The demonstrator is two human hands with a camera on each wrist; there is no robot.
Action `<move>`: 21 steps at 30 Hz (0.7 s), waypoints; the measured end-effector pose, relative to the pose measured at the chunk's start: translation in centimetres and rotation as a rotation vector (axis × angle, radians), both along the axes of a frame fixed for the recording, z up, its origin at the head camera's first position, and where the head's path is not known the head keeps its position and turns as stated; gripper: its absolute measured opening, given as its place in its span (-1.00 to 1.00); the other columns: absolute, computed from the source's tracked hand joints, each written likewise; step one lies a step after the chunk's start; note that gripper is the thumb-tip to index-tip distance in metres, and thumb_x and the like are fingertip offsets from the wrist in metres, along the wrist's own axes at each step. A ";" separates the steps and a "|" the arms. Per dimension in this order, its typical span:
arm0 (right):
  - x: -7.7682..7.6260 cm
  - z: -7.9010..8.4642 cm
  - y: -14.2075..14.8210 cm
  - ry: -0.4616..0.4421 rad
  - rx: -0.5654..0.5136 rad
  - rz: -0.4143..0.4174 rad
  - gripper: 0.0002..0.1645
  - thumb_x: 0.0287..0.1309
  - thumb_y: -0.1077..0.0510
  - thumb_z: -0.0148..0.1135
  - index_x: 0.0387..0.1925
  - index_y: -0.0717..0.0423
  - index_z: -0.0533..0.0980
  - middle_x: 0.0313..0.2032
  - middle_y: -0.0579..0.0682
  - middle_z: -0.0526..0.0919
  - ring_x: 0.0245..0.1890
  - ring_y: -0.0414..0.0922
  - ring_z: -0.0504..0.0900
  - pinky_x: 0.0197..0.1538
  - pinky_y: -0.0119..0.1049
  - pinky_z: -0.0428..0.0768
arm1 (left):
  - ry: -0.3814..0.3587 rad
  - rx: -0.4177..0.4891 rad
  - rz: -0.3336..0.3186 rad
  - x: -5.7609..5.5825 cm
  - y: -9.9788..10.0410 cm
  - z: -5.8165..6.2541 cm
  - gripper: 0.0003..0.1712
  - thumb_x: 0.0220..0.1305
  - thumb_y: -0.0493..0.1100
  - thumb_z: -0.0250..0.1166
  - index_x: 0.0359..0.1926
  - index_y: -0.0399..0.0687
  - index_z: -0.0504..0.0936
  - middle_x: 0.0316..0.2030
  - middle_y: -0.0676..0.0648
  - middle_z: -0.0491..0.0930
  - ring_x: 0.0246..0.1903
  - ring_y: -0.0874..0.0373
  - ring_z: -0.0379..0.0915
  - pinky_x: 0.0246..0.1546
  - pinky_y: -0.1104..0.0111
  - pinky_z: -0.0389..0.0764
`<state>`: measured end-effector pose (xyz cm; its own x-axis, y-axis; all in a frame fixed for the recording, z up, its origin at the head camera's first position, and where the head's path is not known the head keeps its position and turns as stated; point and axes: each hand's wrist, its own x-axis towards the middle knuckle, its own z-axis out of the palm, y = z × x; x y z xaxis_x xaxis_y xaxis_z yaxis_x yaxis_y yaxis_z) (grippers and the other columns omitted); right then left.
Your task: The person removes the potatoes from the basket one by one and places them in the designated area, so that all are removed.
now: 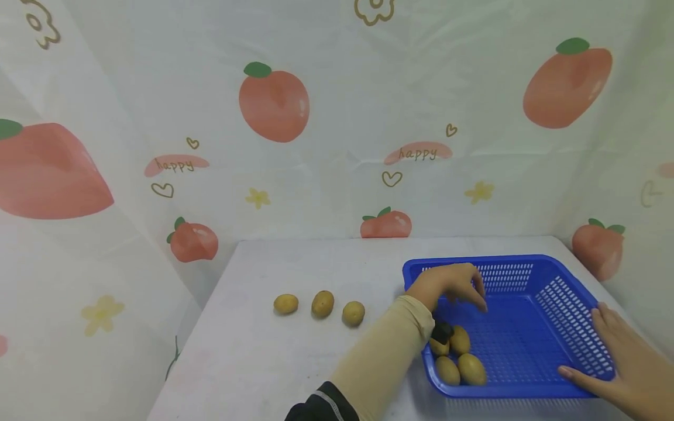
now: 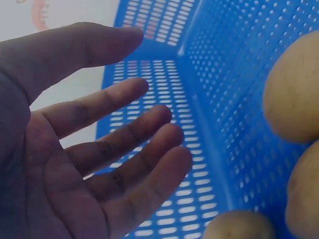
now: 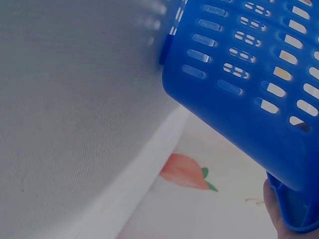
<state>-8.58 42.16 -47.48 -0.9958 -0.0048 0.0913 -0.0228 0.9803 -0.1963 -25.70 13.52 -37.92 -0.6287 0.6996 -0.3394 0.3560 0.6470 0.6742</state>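
Note:
My left hand [image 1: 453,283], in a beige sleeve, hangs over the left side of a blue plastic basket [image 1: 526,390]. In the left wrist view its fingers [image 2: 134,134] are spread and loosely bent, holding nothing. Several yellow-brown potatoes [image 1: 471,369] lie in the basket's near left corner, below that wrist. Across the basket, my right hand [image 1: 621,362] rests on the near right corner, fingers along the right rim and thumb over the corner. In the right wrist view only part of this hand [image 3: 271,206] shows by the rim. Three potatoes [image 1: 322,304] sit in a row on the table left of the basket.
The white table [image 1: 253,362] carries the basket on its right side. Behind and beside it hangs a pale cloth [image 1: 332,175] printed with red fruit, hearts and flowers. The basket's slotted walls [image 3: 239,64] rise around its floor.

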 end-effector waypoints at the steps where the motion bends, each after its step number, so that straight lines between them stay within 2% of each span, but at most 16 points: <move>1: 0.0 0.0 0.0 -0.002 -0.001 -0.001 0.65 0.16 -0.43 0.38 0.52 0.65 -0.38 0.51 0.65 -0.52 0.54 0.57 -0.54 0.40 0.38 -0.65 | -0.004 -0.007 0.010 0.1 0.1 -0.1 -0.83 0.25 -0.15 0.56 -0.24 0.04 0.70 -0.29 0.14 0.59 -0.29 0.27 0.56 -0.26 0.39 0.73; 4: 0.1 0.1 -0.1 -0.006 -0.002 -0.001 0.64 0.16 -0.43 0.38 0.53 0.65 -0.39 0.51 0.64 -0.53 0.54 0.57 -0.55 0.40 0.40 -0.64 | -0.017 -0.028 0.036 0.5 0.6 -0.7 -0.83 0.23 -0.16 0.56 -0.29 0.03 0.69 -0.33 0.13 0.59 -0.32 0.28 0.53 -0.31 0.40 0.71; 10: 0.1 0.0 -0.2 0.023 0.000 -0.004 0.65 0.13 -0.42 0.40 0.54 0.63 -0.37 0.52 0.63 -0.50 0.56 0.54 -0.56 0.41 0.30 -0.70 | -0.036 -0.052 0.062 0.8 1.0 -1.5 -0.83 0.22 -0.17 0.57 -0.33 0.02 0.69 -0.36 0.11 0.60 -0.33 0.24 0.56 -0.35 0.38 0.72; 15: 0.0 0.0 -0.1 -0.007 0.017 -0.015 0.66 0.15 -0.46 0.37 0.52 0.66 -0.40 0.50 0.65 -0.52 0.54 0.57 -0.52 0.40 0.46 -0.55 | -0.054 -0.076 0.084 1.0 1.1 -1.5 -0.82 0.22 -0.17 0.57 -0.34 0.01 0.68 -0.38 0.09 0.59 -0.34 0.21 0.55 -0.34 0.35 0.73; 21: 0.0 0.1 -0.1 -0.032 0.015 -0.021 0.67 0.16 -0.47 0.35 0.51 0.66 -0.41 0.49 0.67 -0.52 0.53 0.60 -0.52 0.38 0.52 -0.50 | -0.065 -0.136 0.097 1.5 1.1 -1.5 -0.81 0.23 -0.14 0.56 -0.32 0.03 0.66 -0.37 0.05 0.60 -0.36 0.17 0.58 -0.36 0.35 0.71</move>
<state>-8.55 42.10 -47.39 -0.9981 0.0149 0.0594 0.0038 0.9833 -0.1819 -24.23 14.62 -39.40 -0.6648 0.5815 -0.4690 0.2460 0.7632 0.5975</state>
